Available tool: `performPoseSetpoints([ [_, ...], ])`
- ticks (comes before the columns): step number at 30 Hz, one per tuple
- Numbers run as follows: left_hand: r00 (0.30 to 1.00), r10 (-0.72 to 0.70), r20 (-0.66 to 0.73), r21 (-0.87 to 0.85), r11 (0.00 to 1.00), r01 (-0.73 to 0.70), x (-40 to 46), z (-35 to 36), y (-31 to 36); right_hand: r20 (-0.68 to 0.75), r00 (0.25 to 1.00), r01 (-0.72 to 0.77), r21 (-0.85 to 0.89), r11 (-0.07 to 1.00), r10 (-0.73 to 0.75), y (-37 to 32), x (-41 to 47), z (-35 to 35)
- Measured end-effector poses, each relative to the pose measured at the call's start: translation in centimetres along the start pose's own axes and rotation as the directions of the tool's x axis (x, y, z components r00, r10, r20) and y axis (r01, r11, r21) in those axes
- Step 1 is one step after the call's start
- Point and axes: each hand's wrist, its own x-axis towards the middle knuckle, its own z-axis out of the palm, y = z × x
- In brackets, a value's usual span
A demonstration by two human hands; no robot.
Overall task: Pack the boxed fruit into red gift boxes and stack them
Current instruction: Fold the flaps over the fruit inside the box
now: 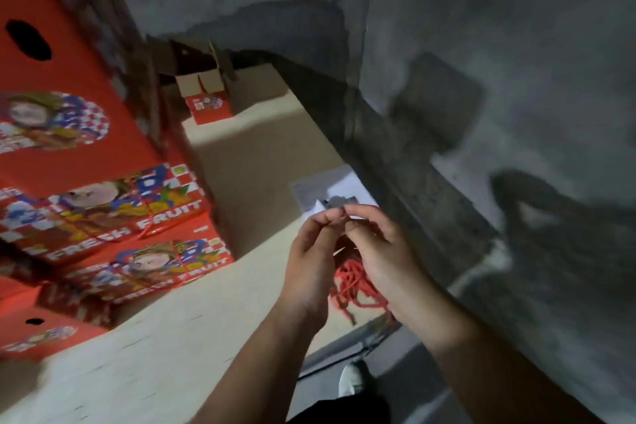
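Note:
Red gift boxes (103, 217) printed "FRESH FRUIT" are stacked at the left on a pale wooden table (172, 337). A taller red box with a round hand hole (51, 79) stands above them. A tangle of red cords (358, 286) lies near the table's right edge. My left hand (309, 265) and my right hand (382, 251) are held together above the cords. Their fingertips pinch a thin red cord that hangs between the palms. The image is blurred, so the strand is faint.
A white paper sheet (327, 186) lies just beyond my fingers. Farther back sits a small red box (206, 108) with open brown cardboard flaps (203, 79). A grey concrete wall (481, 79) runs along the right. My shoe (351, 379) shows on the floor below.

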Motion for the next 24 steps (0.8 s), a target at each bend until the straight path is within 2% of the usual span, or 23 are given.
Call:
performPoseSetpoints([
  [4, 0.997, 0.046, -0.059, -0.032, 0.998, -0.048, 5.5, 4.3, 0.3, 0.062, 0.997, 0.040, 0.014, 0.999, -0.041, -1.2, 5.8, -4.0],
  [7, 0.987, 0.064, -0.147, 0.034, 0.998, -0.060, 9.0, 7.8, 0.1, 0.091, 0.995, 0.040, 0.048, 0.998, -0.044, -1.1, 10.0, -6.2],
  [11, 0.942, 0.124, -0.311, 0.059, 0.992, -0.111, 13.2, 11.1, -0.8, 0.166, 0.986, 0.009, 0.086, 0.996, -0.023, -1.0, 15.4, -7.6],
  [14, 0.884, 0.149, -0.444, 0.040, 0.988, -0.147, 16.5, 12.2, -1.0, 0.268, 0.963, -0.011, 0.113, 0.994, -0.020, -0.6, 19.8, -8.7],
  [17, 0.805, 0.192, -0.562, 0.066, 0.980, -0.188, 19.5, 13.7, -1.9, 0.376, 0.925, 0.013, 0.117, 0.993, -0.056, 0.2, 24.4, -10.3],
  [21, 0.727, 0.242, -0.643, 0.040, 0.958, -0.284, 23.5, 18.1, -3.3, 0.555, 0.826, 0.080, 0.060, 0.995, -0.100, 0.6, 30.4, -14.2],
  [24, 0.702, 0.217, -0.678, -0.009, 0.953, -0.303, 26.4, 20.9, -3.6, 0.626, 0.774, 0.076, 0.050, 0.996, -0.090, 0.9, 34.7, -16.3],
])
